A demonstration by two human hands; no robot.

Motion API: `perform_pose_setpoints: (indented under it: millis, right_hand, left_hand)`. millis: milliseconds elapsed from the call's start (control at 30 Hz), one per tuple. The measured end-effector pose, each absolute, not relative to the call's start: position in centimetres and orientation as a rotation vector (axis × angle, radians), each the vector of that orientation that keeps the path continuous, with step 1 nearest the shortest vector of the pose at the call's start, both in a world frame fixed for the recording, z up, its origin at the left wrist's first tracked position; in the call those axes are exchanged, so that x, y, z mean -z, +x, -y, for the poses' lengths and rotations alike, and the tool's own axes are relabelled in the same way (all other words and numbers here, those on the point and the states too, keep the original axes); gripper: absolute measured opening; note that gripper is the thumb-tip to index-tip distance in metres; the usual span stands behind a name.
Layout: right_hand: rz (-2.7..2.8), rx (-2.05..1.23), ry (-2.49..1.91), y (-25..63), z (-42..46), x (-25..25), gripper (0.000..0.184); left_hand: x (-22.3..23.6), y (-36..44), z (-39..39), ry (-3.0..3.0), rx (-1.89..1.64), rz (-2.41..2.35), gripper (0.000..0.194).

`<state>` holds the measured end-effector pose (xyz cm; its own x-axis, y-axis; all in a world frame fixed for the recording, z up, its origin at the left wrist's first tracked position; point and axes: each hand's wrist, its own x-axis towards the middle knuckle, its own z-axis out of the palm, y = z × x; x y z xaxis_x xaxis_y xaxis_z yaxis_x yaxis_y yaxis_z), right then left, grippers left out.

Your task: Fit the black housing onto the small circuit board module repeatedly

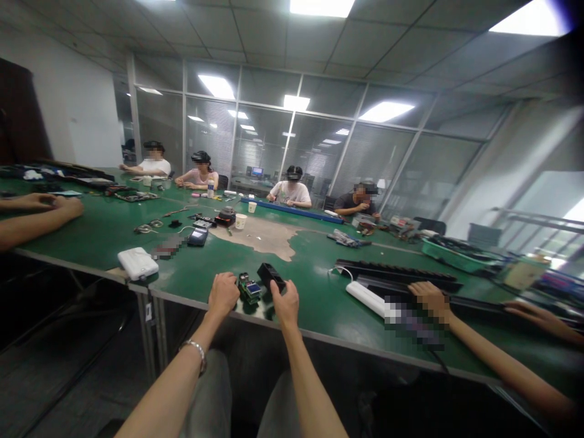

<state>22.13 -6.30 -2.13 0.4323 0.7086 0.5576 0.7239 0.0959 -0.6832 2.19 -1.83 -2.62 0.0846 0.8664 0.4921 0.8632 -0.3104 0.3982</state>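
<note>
My right hand (286, 302) is closed around the lower end of a black rectangular case (271, 277), which tilts up and away to the left. To its left is a small green circuit board (249, 288) with a little display, close to the table's front edge. The curled fingers of my left hand (223, 294) grip the board's left side; their tips are partly hidden. A gap separates the board from the case. A silver bracelet (197, 353) circles my left wrist.
On the green table (191, 292) lie a white box (137, 263), a dark handheld device (198, 236) and a paper cup (241, 221). A white power strip (371, 298) lies to the right, near a co-worker's hand (431, 301). Another person's forearms (41, 216) rest at left.
</note>
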Motion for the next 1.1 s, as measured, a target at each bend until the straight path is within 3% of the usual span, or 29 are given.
perform_pose_setpoints:
  millis: [200,667,1100]
  right_hand:
    - [1.248,-0.016,-1.561,20.8,6.7,-0.3,0.057]
    - [1.447,0.011,-1.535,16.1,8.6,-0.7,0.030]
    - [1.559,0.038,-1.652,16.5,9.6,-1.2,0.044]
  left_hand:
    - [3.2,2.2,1.4,2.316,-1.064,-1.838,0.032]
    - [3.7,1.9,0.9,2.299,-1.198,-1.824,0.042]
    - [3.7,2.1,1.3,2.199,-1.271,-1.844,0.053]
